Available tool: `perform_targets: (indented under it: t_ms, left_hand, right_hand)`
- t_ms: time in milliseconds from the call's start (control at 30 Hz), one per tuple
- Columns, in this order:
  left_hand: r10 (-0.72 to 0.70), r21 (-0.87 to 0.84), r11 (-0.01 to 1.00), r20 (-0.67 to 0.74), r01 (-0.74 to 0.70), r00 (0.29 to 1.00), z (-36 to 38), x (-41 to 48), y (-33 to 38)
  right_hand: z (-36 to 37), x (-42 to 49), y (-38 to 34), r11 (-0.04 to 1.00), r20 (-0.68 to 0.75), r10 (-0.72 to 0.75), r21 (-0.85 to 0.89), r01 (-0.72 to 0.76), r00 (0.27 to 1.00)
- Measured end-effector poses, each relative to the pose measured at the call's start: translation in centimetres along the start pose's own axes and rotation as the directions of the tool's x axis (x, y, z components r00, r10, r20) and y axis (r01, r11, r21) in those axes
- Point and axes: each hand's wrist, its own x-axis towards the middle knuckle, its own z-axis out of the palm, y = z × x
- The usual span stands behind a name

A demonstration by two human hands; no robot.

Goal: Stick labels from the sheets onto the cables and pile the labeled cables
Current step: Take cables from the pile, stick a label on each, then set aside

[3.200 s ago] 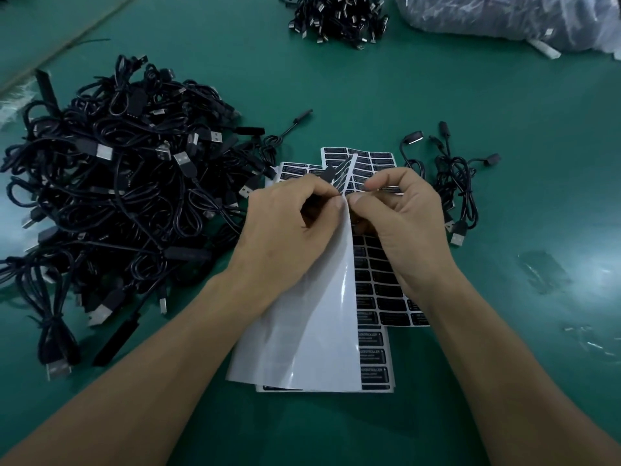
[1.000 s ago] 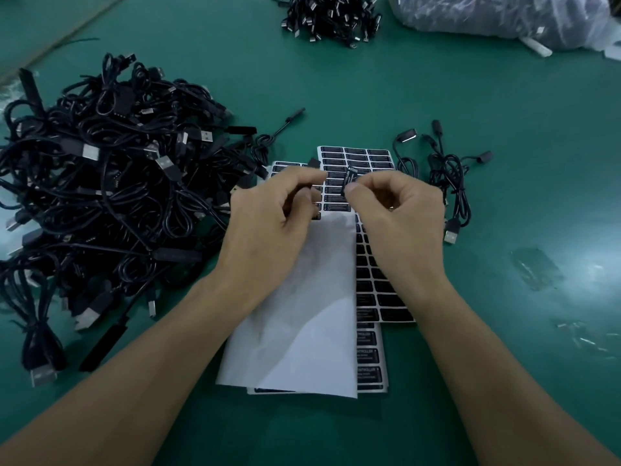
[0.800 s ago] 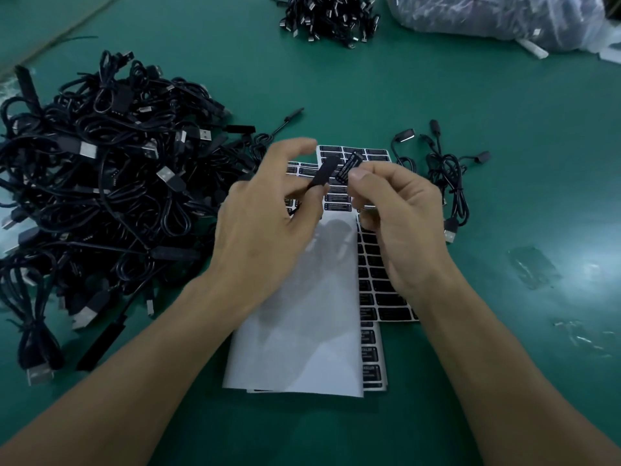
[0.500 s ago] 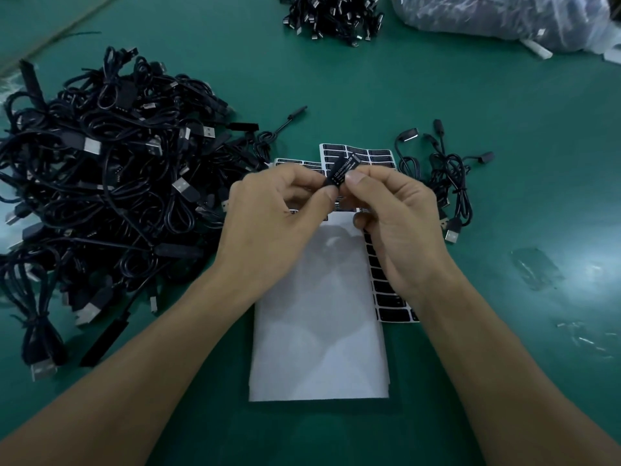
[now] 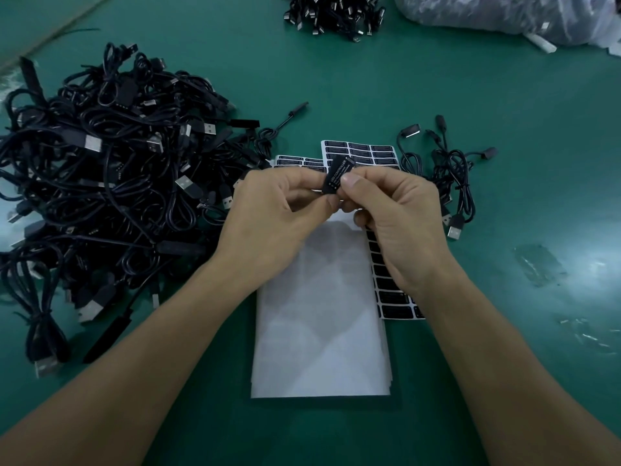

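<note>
Moved: the white sheet (image 5: 319, 314), curled up in both hands in the first earlier view, has since been laid flat; both hands have been raised off it and brought together
Left hand (image 5: 279, 210): clamped, thumb and forefinger, on the near end of a cable block (image 5: 326, 183)
Right hand (image 5: 400, 223): clamped on the same block; thumb laid beside the label (image 5: 337, 173), fingers curled behind
Label: one; black, printed LED CONTROLLER, tilted; seated on the block, held above the far end of the sheets; the block's cord is hidden by fingers
Sheets: two printed label sheets seen, one (image 5: 363, 151) showing at the far end and along the right edge of the white sheet, one (image 5: 299, 162) just left of it; layered edges under the white sheet cannot be counted
Cables: three heaps; a large pile (image 5: 111, 183) at the bench's left edge, a small group (image 5: 450, 169) just right of the sheets, a far heap (image 5: 336, 11) at the far edge
Bag: one plastic bag (image 5: 504, 18) at the far right corner
Open room: bare bench (image 5: 420, 79) lies beyond the sheets, right of the small group, and along the near edge
</note>
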Motion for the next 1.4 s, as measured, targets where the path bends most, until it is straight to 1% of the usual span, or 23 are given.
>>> perform_targets:
  t_ms: [567, 1067, 1233, 1400]
  left_hand:
    - [-0.012, -0.017, 1.0, 0.008, 0.012, 1.0, 0.05, 0.08, -0.16]
    - [-0.047, -0.02, 0.999, 0.003, 0.047, 0.999, -0.14, 0.18, -0.24]
    - [-0.05, -0.067, 0.996, -0.003, 0.05, 0.999, -0.1, 0.13, -0.03]
    - [-0.059, -0.071, 0.996, 0.001, 0.059, 0.998, -0.12, 0.15, 0.05]
  right_hand:
    - [-0.34, 0.08, 0.28, 0.993, 0.013, -0.054, -0.107, 0.056, 0.998]
    - [-0.2, 0.08, 0.4, 0.986, -0.007, -0.107, -0.128, 0.105, 0.994]
    - [-0.11, 0.0, 0.3, 0.986, 0.014, -0.126, -0.112, 0.127, 0.992]
    - [-0.12, 0.02, 0.25, 0.985, 0.015, -0.122, -0.123, 0.122, 0.992]
